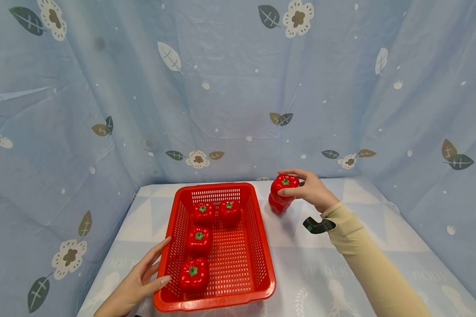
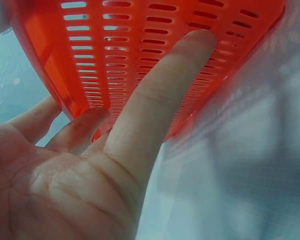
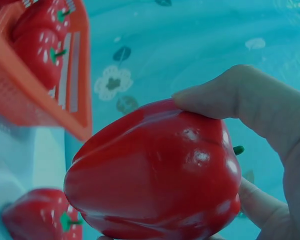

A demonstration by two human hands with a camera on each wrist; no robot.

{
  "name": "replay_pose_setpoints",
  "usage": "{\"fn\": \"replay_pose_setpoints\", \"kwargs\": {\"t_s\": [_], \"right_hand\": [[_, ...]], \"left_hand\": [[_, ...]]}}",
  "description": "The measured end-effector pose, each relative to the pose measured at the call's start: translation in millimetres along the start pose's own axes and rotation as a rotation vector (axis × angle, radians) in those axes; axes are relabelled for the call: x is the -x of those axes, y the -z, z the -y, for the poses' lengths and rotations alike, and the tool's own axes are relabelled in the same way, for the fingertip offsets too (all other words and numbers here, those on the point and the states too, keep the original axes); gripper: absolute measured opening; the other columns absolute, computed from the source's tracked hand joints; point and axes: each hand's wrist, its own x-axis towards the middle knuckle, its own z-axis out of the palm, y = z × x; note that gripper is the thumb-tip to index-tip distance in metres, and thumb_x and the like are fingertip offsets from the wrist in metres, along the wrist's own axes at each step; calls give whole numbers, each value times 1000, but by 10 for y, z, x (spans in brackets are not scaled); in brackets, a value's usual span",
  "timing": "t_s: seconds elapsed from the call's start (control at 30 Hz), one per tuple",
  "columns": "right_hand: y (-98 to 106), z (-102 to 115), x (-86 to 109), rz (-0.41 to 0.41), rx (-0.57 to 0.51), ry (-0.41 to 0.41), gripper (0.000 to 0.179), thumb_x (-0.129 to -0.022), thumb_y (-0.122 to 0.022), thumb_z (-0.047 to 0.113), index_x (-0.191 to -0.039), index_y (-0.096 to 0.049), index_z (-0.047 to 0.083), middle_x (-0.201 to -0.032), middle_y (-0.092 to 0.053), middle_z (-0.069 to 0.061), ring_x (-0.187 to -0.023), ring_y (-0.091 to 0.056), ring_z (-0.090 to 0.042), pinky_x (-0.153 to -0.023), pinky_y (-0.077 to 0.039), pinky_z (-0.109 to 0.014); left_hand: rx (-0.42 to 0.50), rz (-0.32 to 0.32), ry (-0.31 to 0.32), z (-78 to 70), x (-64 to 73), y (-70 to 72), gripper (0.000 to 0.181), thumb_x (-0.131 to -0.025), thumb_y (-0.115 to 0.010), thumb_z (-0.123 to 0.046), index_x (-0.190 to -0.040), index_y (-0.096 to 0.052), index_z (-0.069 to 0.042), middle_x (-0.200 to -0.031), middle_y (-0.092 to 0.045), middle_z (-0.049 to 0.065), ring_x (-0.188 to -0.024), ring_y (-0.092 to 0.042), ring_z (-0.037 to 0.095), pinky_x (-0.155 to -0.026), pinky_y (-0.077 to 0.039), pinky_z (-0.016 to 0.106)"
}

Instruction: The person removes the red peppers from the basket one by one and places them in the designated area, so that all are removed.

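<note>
My right hand (image 1: 311, 191) grips a red bell pepper (image 3: 155, 170) with a green stem, thumb on one side and fingers on the other. In the head view, a second red bell pepper (image 1: 277, 206) shows just below the held one, on the table right of the basket; the right wrist view shows it at lower left. My left hand (image 1: 136, 279) touches the left side of the red plastic basket (image 1: 267, 268), its thumb (image 2: 160, 90) extended against the slotted wall. Inside the basket, several red bell peppers (image 1: 198, 240) stand stem up, mostly along its left side.
A table with a pale patterned cloth (image 1: 301, 264) carries the basket. Blue curtains (image 1: 230, 97) printed with leaves and flowers hang behind and on both sides. A black strap (image 1: 319, 225) hangs at my right wrist.
</note>
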Motion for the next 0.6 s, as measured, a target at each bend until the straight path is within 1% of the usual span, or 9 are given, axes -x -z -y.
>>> {"fn": "replay_pose_setpoints", "kwargs": {"t_s": [0.1,0.2,0.37,0.6], "right_hand": [[65,-76,13,-28,16,-12,65,-93,-83,10,-153,-60,4,-129,-71,-22,-103,-71,-24,-85,-64,-37],[128,-139,32,-50,37,-18,64,-94,-83,12,-154,-60,4,-131,-69,-23,-104,-70,-25,-84,-64,-36],[216,-220,57,-70,58,-27,64,-95,-83,13,-154,-59,4,-135,-66,-26,-109,-68,-30,-84,-64,-36],[276,-365,77,-91,61,-95,67,-97,-82,14,-156,-55,1,-144,-57,-29,-117,-63,-36,-89,-64,-37]], "left_hand": [[2,-1,-8,6,5,-2,85,-107,-68,-10,-175,-19,-24,-180,-8,17,-159,-21,58,-100,-62,45],[8,-4,-10,12,3,-2,85,-107,-68,-9,-175,-20,-25,-181,-7,17,-160,-20,58,-101,-61,44],[0,-7,-10,2,14,-4,85,-107,-68,-10,-175,-20,-26,-181,-7,17,-160,-20,58,-100,-62,45],[-12,19,-34,10,24,3,85,-108,-68,-10,-176,-18,-23,-181,-6,19,-159,-18,60,-101,-61,43]]}}
